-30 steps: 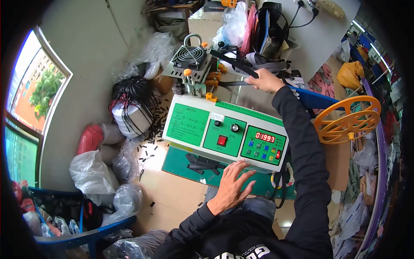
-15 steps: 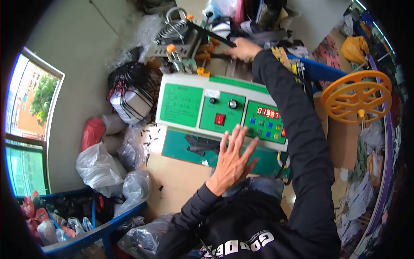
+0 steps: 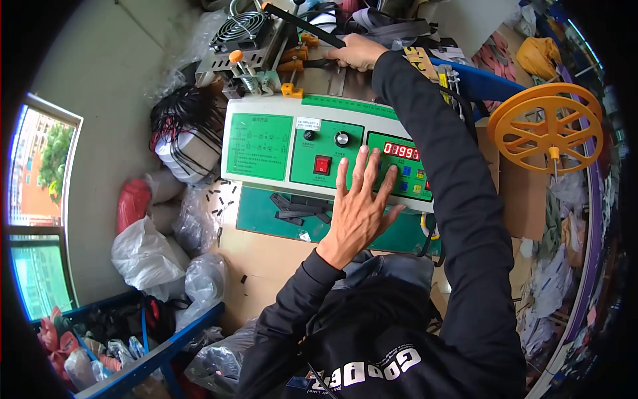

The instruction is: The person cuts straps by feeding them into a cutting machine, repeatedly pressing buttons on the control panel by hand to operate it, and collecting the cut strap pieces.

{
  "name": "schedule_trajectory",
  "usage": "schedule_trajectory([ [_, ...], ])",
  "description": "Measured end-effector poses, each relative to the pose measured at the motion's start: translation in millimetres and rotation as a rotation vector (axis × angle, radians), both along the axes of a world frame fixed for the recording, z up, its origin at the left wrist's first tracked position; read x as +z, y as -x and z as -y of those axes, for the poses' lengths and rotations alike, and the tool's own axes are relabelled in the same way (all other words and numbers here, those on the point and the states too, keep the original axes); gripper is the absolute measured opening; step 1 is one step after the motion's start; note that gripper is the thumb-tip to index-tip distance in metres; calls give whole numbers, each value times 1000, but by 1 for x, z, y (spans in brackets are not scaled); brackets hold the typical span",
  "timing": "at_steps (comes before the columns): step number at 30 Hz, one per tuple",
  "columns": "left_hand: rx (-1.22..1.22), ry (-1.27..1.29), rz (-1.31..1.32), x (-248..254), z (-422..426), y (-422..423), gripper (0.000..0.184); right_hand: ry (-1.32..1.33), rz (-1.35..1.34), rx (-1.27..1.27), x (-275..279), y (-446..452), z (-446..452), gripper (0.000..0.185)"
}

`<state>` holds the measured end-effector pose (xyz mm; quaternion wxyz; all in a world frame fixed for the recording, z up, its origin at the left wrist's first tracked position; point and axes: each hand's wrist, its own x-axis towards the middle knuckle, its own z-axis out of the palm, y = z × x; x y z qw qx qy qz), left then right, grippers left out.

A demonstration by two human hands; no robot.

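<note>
The bare left hand is spread over a box-shaped white machine with green panels, its grasp empty and knuckles above the near edge; I cannot tell whether the fingertips touch; a gap separates the thumb from the black cloth right sleeve; beyond the far edge, the right hand curls where a long, straight black bar ends, its grip hidden from me; flat black strips lie on a flat green board; beige floor opens out past the board's edge.
</note>
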<state>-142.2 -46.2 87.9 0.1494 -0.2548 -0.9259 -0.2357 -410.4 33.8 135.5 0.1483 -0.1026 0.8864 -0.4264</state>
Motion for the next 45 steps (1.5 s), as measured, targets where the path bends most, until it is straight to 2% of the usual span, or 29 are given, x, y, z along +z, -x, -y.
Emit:
schedule_trajectory([
  [14,87,-190,13,-3,2,-3,57,-44,81,33,11,-3,3,34],
  [21,57,-195,-2,-3,10,-6,58,-144,2,32,10,-6,10,37],
  [33,36,-240,-47,-12,11,-8,58,-68,-44,3,14,-18,17,40],
  [39,48,-287,-113,-16,10,-8,54,-120,-44,-15,14,-18,19,42],
  [45,33,-235,-55,-18,10,-8,55,-135,-64,-2,11,-16,15,46],
])
